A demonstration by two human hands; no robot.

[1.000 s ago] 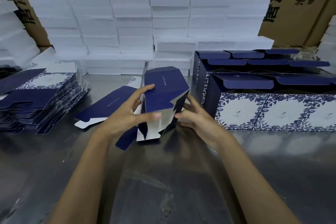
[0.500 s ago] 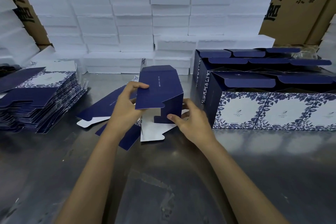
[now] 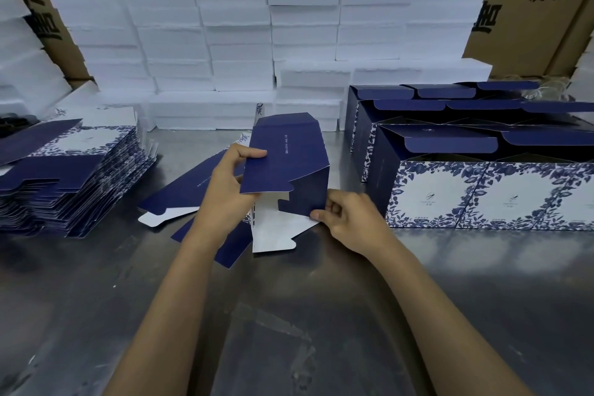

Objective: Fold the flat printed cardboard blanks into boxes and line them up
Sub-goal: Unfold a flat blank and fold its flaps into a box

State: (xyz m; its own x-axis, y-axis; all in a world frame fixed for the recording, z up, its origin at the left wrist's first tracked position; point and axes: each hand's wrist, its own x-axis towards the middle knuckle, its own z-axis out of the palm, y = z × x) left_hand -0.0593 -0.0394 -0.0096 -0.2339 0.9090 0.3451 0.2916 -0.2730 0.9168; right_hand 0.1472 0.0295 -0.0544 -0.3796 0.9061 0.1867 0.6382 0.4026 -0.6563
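Only the head view here, looking down at a shiny metal table. Dead centre of the frame there's a half-folded box, navy outside and white inside, standing partly opened up with its white bottom flaps hanging toward the table. The left hand has it by the left edge of the top navy panel, thumb on top and fingers curled under, so it's pinching that panel. The right hand is at the lower right corner of the box, thumb and forefinger nipping the edge of the navy side wall, the other fingers tucked in

Under and just left of the hands another flat blank lies on the table, navy side up with a white tab showing. Left edge of the frame: a big stack of flat blanks, blue floral print around white panels. Right side: the finished boxes sit in rows touching each other, top flaps open, floral fronts facing the camera

Along the back there's a wall of white foam blocks, and behind those brown cartons with black printed characters
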